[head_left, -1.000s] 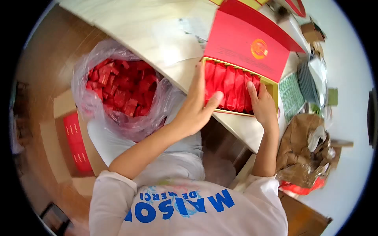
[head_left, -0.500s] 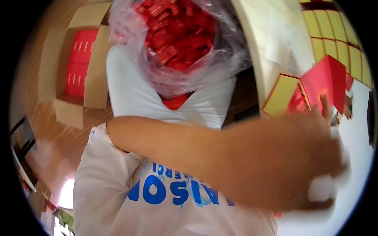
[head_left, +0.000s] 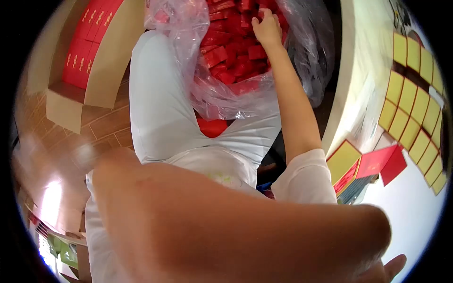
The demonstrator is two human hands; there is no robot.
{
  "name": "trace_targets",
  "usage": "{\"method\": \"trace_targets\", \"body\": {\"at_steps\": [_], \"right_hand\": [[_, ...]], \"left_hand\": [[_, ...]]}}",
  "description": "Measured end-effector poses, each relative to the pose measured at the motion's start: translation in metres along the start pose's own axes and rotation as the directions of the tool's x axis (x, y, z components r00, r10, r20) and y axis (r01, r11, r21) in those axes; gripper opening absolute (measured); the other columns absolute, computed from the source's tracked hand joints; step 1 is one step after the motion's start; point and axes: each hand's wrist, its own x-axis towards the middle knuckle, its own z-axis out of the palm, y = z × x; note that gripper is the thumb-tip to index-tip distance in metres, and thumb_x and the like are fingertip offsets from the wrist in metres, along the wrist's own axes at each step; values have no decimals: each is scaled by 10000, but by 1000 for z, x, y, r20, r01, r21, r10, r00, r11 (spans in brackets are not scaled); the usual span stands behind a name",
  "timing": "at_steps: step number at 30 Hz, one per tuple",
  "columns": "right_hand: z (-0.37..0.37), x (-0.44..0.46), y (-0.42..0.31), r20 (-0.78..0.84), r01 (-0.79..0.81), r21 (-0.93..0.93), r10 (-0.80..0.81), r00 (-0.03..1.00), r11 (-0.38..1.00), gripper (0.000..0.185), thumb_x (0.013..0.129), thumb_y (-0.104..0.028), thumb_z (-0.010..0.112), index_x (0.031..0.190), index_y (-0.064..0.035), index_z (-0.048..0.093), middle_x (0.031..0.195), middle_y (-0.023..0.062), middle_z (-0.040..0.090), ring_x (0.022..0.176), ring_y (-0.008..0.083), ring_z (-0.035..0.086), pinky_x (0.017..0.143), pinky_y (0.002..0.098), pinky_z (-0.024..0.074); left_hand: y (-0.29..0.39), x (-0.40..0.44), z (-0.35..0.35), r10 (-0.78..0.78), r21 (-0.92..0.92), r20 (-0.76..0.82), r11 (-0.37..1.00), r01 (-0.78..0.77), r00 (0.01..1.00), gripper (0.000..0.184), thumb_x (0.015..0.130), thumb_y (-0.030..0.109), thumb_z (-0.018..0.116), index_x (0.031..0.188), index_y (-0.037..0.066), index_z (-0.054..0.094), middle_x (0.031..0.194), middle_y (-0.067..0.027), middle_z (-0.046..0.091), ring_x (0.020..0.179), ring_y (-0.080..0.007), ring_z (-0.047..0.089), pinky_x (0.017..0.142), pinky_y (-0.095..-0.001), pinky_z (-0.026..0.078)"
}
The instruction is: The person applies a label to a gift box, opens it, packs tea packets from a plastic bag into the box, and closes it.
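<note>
On my feed the biggest obstruction is the left arm (head_left: 226, 231), near the lens and blurred across the whole foreground. The left hand (head_left: 388, 270) pokes out at the lower right, mostly hidden; I can't tell whether it is wide, narrow or holding anything. At the upper left I see a carton (head_left: 108, 70), flaps spread, with red boxes (head_left: 78, 61) lettered in gold inside it, above the wood floor (head_left: 104, 126). The desk (head_left: 348, 89) runs down the right, bearing an open box (head_left: 343, 162) with its red lid (head_left: 377, 161) raised. Beyond that, yellow boxes (head_left: 410, 111) edged in red sit in rows.

The packets (head_left: 236, 59) fill a clear bag (head_left: 226, 103) in front of the knees, beside the desk. They look small, red, shiny and blocky, heaped at all angles. The right hand (head_left: 268, 29) is over the heap's upper right, fingers partly curled; I can't tell whether it has pinched a packet.
</note>
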Motion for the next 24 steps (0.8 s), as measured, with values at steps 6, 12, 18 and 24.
{"method": "trace_targets", "body": {"at_steps": [6,12,18,24], "right_hand": [[92,97,52,82,156,-316,-137,987,936,1014,708,-590,700,1479,-129,229,1333,263,439,1217,442,435,1026,514,360],[97,95,26,129,60,-403,-8,992,913,1093,705,-475,773,1496,-346,30,1411,298,296,1231,492,393,977,567,386],[77,98,27,160,-54,-522,160,974,851,811,739,-228,741,1406,-190,281,1469,213,286,1312,416,364,971,521,443],[73,113,70,78,-10,-400,44,996,917,671,779,-167,660,1371,-193,347,1297,195,468,1182,415,472,983,505,415]], "left_hand": [[-21,-21,-43,-131,49,-95,989,137,987,316,852,178,592,1067,-34,501,1059,-176,514,985,-294,483,891,-370,387],[-38,-39,-68,-252,69,-130,962,263,959,295,856,177,591,1052,-25,503,1025,-163,523,941,-275,498,854,-353,401],[-45,-42,-60,-242,2,-132,970,244,961,274,859,176,589,1036,-16,506,991,-151,532,896,-256,514,818,-335,415],[-43,-34,-55,-204,-7,-102,979,204,974,253,863,175,588,1021,-6,509,957,-139,541,852,-238,529,782,-318,429]]}}
